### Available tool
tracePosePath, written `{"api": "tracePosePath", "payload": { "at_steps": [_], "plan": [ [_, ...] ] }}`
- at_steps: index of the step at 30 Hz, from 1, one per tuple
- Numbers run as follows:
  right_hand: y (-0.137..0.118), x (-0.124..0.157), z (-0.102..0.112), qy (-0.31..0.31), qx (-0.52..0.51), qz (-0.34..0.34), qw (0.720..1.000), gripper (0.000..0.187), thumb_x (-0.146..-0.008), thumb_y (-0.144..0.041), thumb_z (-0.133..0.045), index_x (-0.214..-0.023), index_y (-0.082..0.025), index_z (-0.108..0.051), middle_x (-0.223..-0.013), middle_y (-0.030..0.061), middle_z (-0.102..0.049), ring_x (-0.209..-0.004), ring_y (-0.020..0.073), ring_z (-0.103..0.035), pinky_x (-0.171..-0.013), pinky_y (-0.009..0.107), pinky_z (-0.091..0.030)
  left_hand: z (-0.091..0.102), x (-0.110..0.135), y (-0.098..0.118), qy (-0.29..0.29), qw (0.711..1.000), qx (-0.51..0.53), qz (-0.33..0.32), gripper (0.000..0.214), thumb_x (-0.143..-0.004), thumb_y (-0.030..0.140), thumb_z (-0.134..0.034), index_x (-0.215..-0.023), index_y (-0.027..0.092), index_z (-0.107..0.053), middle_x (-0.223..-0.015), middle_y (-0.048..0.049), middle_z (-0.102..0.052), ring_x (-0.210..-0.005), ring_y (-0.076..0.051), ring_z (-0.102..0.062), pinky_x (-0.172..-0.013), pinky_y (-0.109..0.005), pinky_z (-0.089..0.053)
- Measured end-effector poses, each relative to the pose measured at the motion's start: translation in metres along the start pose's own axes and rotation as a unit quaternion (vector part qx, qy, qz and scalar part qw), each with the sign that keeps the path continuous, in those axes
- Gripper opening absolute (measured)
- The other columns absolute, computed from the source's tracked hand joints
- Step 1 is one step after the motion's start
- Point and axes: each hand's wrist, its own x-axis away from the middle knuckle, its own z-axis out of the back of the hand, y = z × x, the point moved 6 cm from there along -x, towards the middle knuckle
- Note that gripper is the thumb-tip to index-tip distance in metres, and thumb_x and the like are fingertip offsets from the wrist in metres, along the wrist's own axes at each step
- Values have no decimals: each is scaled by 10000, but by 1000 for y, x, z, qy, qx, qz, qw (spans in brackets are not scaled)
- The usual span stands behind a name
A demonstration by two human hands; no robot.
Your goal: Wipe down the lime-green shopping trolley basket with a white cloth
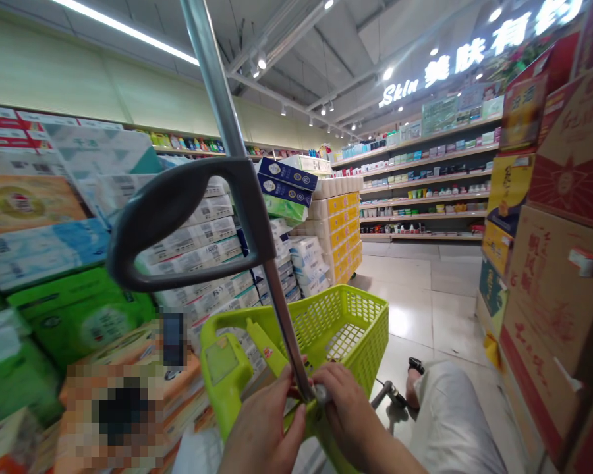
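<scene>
Both hands are at the near side of a lime-green shopping basket [370,327], where a metal pole [287,316] meets its frame. The left hand [271,421] is on the left of the pole's lower end, its index finger and thumb apart from each other near the metal; whether its grip is clamped on the pole I cannot tell. The right hand [343,401] is just right of the pole, fingers curled over a small grey piece [322,394]; how tightly that grip is closed I cannot tell either. The pole leans left as it rises, carrying a dark grey loop handle [128,247] that extends leftward. A caster [394,401] shows right of the basket, near a light trouser leg [454,415] on the tiled floor [420,289]. Stacked white packs [217,230] stand left, cartons [548,303] right, and stocked shelves [425,174] far right beneath a lit sign [474,52].
</scene>
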Motion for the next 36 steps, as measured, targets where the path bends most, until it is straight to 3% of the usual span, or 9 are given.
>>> {"api": "tracePosePath", "payload": {
  "at_steps": [3,8,15,18,22,25,30,33,36],
  "plan": [
    [12,-2,4,-12,8,-16,1000,352,-732,-24,-415,-974,-224,-575,-996,44,-604,-952,196,-530,-863,315,-411,1,1,1,1,1000,7,2,444,-844,269,-463,-1283,233,-518,-1113,-57,-697,-1015,-205,-658,-913,-302,-494],
    [52,-8,15,38,65,-92,993,369,-700,3,-395,-935,-214,-579,-941,53,-599,-923,205,-531,-840,320,-409,-2,-4,-2,-3,1000,11,15,465,-846,262,-450,-1307,219,-494,-1087,-71,-701,-998,-214,-659,-911,-329,-483],
    [33,-19,-2,-15,31,-17,999,392,-705,8,-402,-978,-218,-570,-989,44,-592,-954,193,-507,-872,316,-396,-1,-27,-14,17,999,46,12,418,-847,274,-463,-1254,213,-538,-985,-60,-722,-890,-199,-681,-825,-304,-512],
    [56,-30,4,-15,59,-35,998,383,-710,2,-404,-977,-209,-581,-972,50,-590,-931,194,-508,-862,318,-393,-2,-43,-22,15,998,53,16,382,-848,276,-471,-1209,209,-576,-925,-53,-736,-872,-200,-689,-796,-286,-518],
    [89,-49,13,6,118,-107,987,368,-698,9,-399,-940,-189,-593,-965,68,-589,-930,200,-508,-856,316,-392,-6,-66,-31,10,999,50,13,335,-849,270,-475,-1148,214,-615,-938,-48,-742,-875,-197,-693,-775,-268,-518],
    [81,-61,5,-4,119,-109,987,359,-700,8,-400,-927,-192,-592,-961,61,-591,-925,194,-508,-851,306,-392,-9,-83,-38,11,999,43,17,318,-845,277,-489,-1121,212,-632,-933,-45,-745,-868,-197,-694,-776,-267,-519],
    [56,-73,-8,-27,85,-41,995,407,-698,1,-411,-1006,-196,-590,-1004,63,-586,-963,200,-507,-881,325,-401,-10,-103,-46,-2,999,26,34,314,-846,296,-491,-1110,219,-644,-977,-34,-740,-880,-187,-690,-782,-258,-511],
    [70,-79,-2,-30,74,-30,996,418,-720,-6,-417,-1048,-199,-590,-1030,63,-591,-972,198,-513,-888,333,-404,-9,-113,-48,-12,999,11,37,310,-852,311,-478,-1090,226,-656,-961,-30,-742,-849,-187,-693,-745,-256,-508],
    [94,-85,6,-14,90,-77,993,400,-716,3,-404,-1008,-189,-601,-999,65,-594,-961,197,-517,-888,337,-406,-10,-121,-50,-22,999,-6,36,299,-832,318,-502,-1062,218,-666,-943,-33,-743,-828,-189,-696,-726,-254,-501]
  ]
}}
